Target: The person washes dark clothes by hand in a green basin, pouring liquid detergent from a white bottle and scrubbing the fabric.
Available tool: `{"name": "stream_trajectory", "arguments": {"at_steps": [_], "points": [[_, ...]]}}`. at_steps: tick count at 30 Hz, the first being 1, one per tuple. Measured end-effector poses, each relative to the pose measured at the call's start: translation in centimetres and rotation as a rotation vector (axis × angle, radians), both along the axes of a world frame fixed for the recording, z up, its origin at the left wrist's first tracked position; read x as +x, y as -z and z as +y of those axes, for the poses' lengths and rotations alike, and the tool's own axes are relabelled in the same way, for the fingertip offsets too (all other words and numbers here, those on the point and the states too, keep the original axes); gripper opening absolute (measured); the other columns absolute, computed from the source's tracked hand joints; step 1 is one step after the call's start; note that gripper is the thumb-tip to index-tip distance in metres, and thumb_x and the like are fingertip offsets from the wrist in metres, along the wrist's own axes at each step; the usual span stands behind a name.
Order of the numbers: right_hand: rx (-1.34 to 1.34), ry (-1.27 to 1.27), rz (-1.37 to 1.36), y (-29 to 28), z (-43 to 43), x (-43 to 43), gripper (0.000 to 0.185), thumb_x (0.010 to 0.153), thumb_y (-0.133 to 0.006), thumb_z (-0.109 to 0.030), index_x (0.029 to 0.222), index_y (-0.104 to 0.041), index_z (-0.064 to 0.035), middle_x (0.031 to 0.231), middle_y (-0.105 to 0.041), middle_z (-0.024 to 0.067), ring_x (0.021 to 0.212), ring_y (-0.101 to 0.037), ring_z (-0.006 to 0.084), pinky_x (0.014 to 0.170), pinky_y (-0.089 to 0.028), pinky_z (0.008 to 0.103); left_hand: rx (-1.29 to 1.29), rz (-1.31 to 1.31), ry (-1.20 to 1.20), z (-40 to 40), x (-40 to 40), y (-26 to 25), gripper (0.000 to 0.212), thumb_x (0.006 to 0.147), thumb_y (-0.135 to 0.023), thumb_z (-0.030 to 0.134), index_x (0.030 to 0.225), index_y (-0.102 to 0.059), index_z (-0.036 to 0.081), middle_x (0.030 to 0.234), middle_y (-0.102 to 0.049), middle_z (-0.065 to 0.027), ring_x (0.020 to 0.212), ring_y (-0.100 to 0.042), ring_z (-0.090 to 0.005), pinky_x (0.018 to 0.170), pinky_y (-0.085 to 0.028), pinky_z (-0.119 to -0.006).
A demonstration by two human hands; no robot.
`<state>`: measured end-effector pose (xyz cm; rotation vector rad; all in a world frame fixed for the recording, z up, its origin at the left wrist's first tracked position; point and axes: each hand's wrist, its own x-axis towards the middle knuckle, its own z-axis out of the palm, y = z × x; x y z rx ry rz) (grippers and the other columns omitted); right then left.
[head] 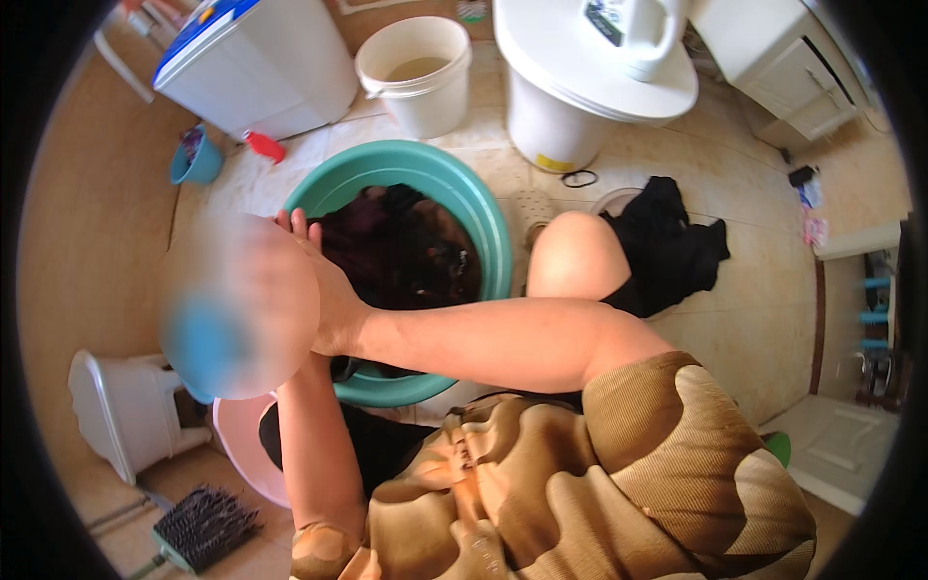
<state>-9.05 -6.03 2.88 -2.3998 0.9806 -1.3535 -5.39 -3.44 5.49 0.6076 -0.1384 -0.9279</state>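
Note:
My right hand [335, 296] reaches across to the left, over the near-left rim of a teal plastic basin [495, 246]. A few of its fingertips show beyond a blurred patch, which hides the rest. My left hand is mostly covered by that patch; only the wrist area [303, 373] shows below it, close to the right hand. Something blue is within the blur, too indistinct to name. Dark wet clothes [391, 246] lie in the water in the basin. Whether either hand grips anything cannot be made out.
A white bucket [435, 109] of liquid, a white washing machine [268, 72] and a lidded tub [551, 123] bearing a jug [641, 43] stand beyond. Black cloth [670, 246] lies right. Left are a pink basin [243, 453], a plastic stool [134, 417], a broom [203, 525] and a red bottle [265, 147].

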Motion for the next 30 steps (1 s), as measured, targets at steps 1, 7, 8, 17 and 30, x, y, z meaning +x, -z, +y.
{"name": "stream_trajectory", "arguments": {"at_steps": [1,7,8,17,30], "points": [[0.106,-0.101,-0.134,-0.7,-0.4,-0.1,0.032,0.081,-0.056,-0.024,0.100,-0.067,0.0004,0.113,-0.062,0.0192,0.107,-0.058,0.0340,0.093,-0.046,0.0380,-0.068,-0.032,0.112,0.3,0.8,0.4,0.049,0.096,-0.042,0.036,0.129,-0.046,0.001,0.130,-0.052,-0.0147,0.119,-0.050,-0.0317,0.107,-0.035,-0.043],[0.543,-0.192,-0.450,-0.8,-2.7,-1.2,0.030,0.075,-0.056,-0.016,0.098,-0.067,-0.0001,0.110,-0.063,0.0208,0.107,-0.057,0.0365,0.097,-0.044,0.0430,0.179,0.101,0.195,0.3,0.9,0.2,0.041,0.093,-0.051,0.030,0.125,-0.053,0.005,0.132,-0.052,-0.0128,0.125,-0.046,-0.0303,0.109,-0.032,-0.044],[0.324,-0.233,-0.491,-1.6,0.1,-0.3,0.032,0.076,-0.057,-0.018,0.101,-0.066,-0.0008,0.108,-0.063,0.0197,0.107,-0.057,0.0358,0.099,-0.040,0.0476,0.009,-0.031,0.170,0.8,2.2,1.9,0.045,0.094,-0.047,0.033,0.130,-0.048,0.005,0.139,-0.045,-0.0129,0.131,-0.038,-0.0300,0.112,-0.027,-0.044],[0.354,-0.278,-0.396,-1.8,-0.7,-1.5,0.035,0.078,-0.057,-0.011,0.111,-0.061,0.0021,0.118,-0.059,0.0218,0.115,-0.054,0.0347,0.101,-0.041,0.0421,0.097,0.032,0.290,0.4,3.5,2.0,0.046,0.095,-0.045,0.037,0.127,-0.049,0.004,0.128,-0.054,-0.0121,0.121,-0.050,-0.0295,0.106,-0.035,-0.042],[0.421,-0.253,-0.334,-1.2,-3.0,0.1,0.031,0.085,-0.050,-0.013,0.110,-0.061,0.0010,0.113,-0.061,0.0226,0.108,-0.057,0.0371,0.093,-0.046,0.0386,0.024,0.015,0.242,1.3,2.2,1.9,0.041,0.093,-0.048,0.041,0.121,-0.056,0.013,0.123,-0.058,-0.0060,0.115,-0.053,-0.0259,0.103,-0.038,-0.041]]}}
